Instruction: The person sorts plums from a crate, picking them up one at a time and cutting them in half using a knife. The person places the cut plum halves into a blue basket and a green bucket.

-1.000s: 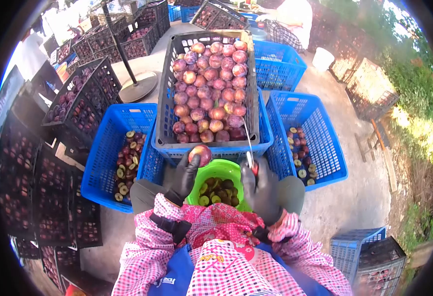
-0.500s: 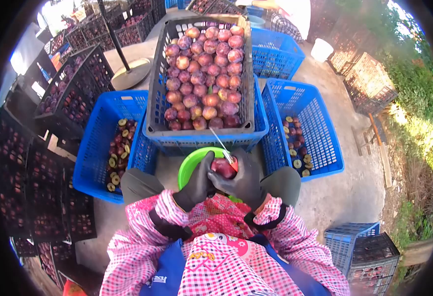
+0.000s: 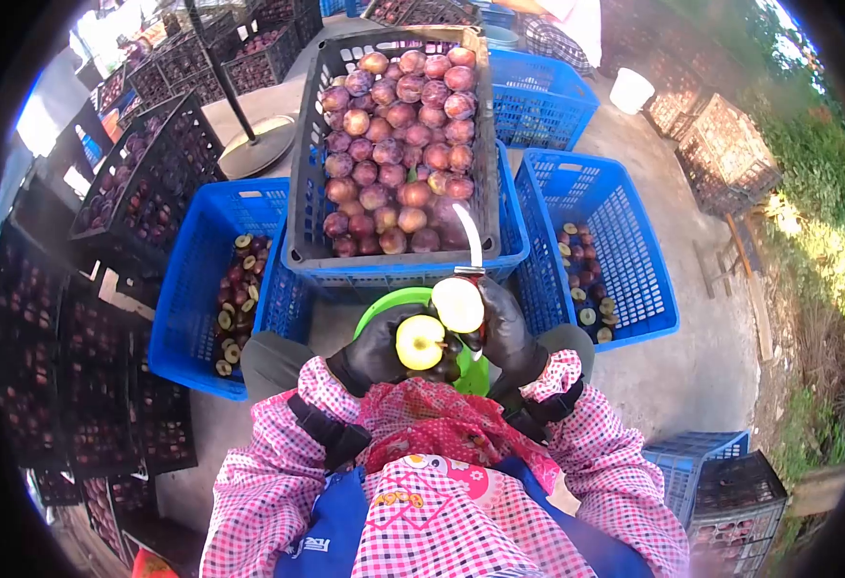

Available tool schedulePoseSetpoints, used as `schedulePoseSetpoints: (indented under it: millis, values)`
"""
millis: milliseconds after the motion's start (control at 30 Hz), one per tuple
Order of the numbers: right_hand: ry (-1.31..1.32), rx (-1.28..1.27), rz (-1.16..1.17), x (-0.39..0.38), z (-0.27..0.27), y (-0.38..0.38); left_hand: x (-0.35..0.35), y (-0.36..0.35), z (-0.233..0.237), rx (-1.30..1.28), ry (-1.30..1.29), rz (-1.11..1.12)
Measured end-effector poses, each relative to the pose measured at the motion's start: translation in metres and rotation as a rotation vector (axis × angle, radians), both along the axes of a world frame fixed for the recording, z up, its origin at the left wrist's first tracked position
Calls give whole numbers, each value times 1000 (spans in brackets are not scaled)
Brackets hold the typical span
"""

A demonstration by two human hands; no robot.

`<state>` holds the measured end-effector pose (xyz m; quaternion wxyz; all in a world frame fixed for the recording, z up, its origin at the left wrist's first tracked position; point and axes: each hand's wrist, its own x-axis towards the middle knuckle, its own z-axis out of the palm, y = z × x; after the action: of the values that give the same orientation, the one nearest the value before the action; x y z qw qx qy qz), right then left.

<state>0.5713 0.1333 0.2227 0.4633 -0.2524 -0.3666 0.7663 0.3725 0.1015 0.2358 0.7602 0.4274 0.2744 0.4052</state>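
Note:
My left hand [image 3: 381, 349], in a dark glove, is closed around a halved plum [image 3: 419, 342] with its pale cut face up. Close beside it, my gloved right hand [image 3: 502, 332] holds the other plum half [image 3: 458, 304], cut face showing, together with a knife [image 3: 468, 236] whose curved blade points up and away. Both hands are above a green basin [image 3: 393, 301], partly hidden by them. Beyond them a black crate [image 3: 295, 217] full of whole plums rests on a blue crate [image 3: 413, 277].
Blue crates with cut plums stand at left [image 3: 174, 318] and right [image 3: 646, 265]. Stacked dark crates [image 3: 66, 356] fill the far left. A pole base [image 3: 259, 149], a white bucket [image 3: 631, 91] and another person's clothing [image 3: 576, 29] are farther back.
The whole plum held between my hands is now in two halves, one in each hand. My hands have moved apart slightly, and the knife blade has swung to point up.

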Motion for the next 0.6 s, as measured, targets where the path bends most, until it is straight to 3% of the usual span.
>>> schedulePoseSetpoints:
  millis: [33,67,133,167,200,267,333,400,433,500,567,600]
  values:
    - [-16,3,11,4,-10,5,-1,4,-6,-175,-110,-17]
    - [-17,1,4,4,-6,5,2,4,-6,-177,-111,-24]
    - [-73,-11,-77,1,2,3,7,2,-6,291,163,212]
    - [84,-49,32,13,-18,11,3,3,-9,297,173,212]
    - [87,-48,29,17,-6,10,-8,2,-13,299,175,208]
    - [-271,-14,-309,26,23,8,-51,-2,-25,-88,-99,434]
    - [-285,236,-559,60,36,20,-134,3,-41,268,307,716]
    - [-851,181,-702,116,62,28,-171,10,32,381,1467,793]
    - [-849,179,-706,131,63,37,-170,20,38,385,1468,790]
    - [-1362,690,-1041,146,67,50,-158,42,47,963,1630,956]
    - [-1220,624,-987,125,73,51,-103,83,41,794,1390,830]
    - [-1074,553,-927,112,75,50,-82,108,30,646,1414,624]
